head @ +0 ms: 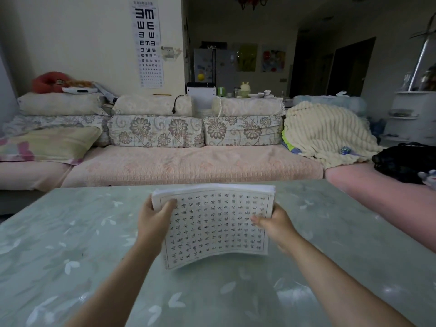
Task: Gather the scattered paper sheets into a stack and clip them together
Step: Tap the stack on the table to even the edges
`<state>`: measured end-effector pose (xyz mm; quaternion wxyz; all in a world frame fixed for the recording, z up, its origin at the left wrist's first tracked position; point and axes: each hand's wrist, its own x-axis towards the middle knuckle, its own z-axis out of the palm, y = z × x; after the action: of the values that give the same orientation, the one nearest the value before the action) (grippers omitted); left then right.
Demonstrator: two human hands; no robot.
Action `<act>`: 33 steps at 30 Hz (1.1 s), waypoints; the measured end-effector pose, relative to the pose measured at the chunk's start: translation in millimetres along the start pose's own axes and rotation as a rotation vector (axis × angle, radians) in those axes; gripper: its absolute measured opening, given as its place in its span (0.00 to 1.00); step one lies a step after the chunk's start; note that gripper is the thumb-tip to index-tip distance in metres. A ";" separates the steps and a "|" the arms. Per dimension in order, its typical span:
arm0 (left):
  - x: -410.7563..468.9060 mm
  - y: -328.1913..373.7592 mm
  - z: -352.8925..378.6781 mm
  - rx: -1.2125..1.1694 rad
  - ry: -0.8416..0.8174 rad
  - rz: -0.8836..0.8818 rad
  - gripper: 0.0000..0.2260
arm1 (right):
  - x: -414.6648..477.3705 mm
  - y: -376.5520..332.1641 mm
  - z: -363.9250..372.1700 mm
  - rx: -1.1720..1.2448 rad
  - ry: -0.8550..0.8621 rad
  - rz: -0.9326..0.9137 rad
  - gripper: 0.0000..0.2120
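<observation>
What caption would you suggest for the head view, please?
Left hand and right hand hold a stack of calligraphy sheets over the green table.

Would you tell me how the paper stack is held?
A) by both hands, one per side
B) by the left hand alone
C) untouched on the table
A: the left hand and right hand each hold one side of the paper stack, thumbs on top.
</observation>
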<state>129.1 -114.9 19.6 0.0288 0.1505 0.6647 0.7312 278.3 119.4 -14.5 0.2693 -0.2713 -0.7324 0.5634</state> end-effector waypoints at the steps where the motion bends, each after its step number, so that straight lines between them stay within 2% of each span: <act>1: -1.8 -5.6 0.8 0.002 -0.008 0.010 0.04 | -1.1 4.6 -0.1 -0.006 -0.013 0.029 0.15; 5: -2.6 -9.8 0.1 -0.088 -0.028 0.048 0.06 | 3.6 3.8 -6.4 0.099 -0.015 0.028 0.16; 9: 0.1 -8.5 3.6 -0.107 0.015 0.011 0.14 | 4.9 4.4 1.4 0.112 0.003 -0.040 0.19; 14: 6.1 -5.7 6.5 -0.146 0.118 -0.013 0.02 | 8.3 6.1 9.9 0.143 0.092 -0.047 0.18; 21: 12.2 0.1 8.1 -0.077 0.144 0.002 0.02 | 4.9 7.9 11.8 0.134 0.092 -0.084 0.18; 23: 15.1 4.8 6.8 0.049 0.156 0.045 0.05 | 5.2 8.8 11.1 0.119 0.095 -0.075 0.16; 25: 17.3 11.1 4.6 0.393 0.176 0.187 0.09 | 3.8 8.3 11.0 0.090 0.097 -0.094 0.15; 28: 16.2 26.1 20.2 0.870 0.131 0.625 0.13 | 1.0 4.7 11.1 0.075 0.098 -0.113 0.15; 30: 5.5 35.4 53.1 1.035 -0.107 0.781 0.16 | 0.5 3.5 12.2 0.089 0.105 -0.110 0.13; 33: -17.7 29.8 112.4 1.314 -0.469 0.848 0.29 | -0.4 3.6 13.5 0.143 0.141 -0.143 0.10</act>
<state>179.7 -14.3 53.6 -0.2060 0.5247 0.8210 0.0904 269.4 110.8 -21.0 0.3783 -0.2375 -0.6872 0.5729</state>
